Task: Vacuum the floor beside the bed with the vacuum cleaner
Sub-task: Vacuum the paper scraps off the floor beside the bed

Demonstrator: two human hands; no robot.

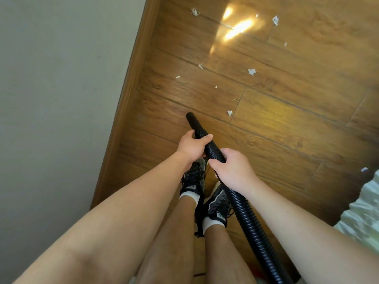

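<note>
My left hand (191,145) and right hand (231,167) are both wrapped round the black vacuum hose (251,222), its nozzle (191,119) aimed low at the wooden floor (287,124) beside the bed (365,212). I'd keep the mouth skimming the boards and sweep slowly to the nearest paper scrap (229,113) (just ahead, to the right), then on to the others.

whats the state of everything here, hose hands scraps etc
vacuum hose, held slanting down, open end low over the floor, contact unclear
left hand, grips the hose near its front end
right hand, grips the hose further back
paper scraps, scattered on the floor, apart from the hose end
shoes, laced, on the feet
</note>
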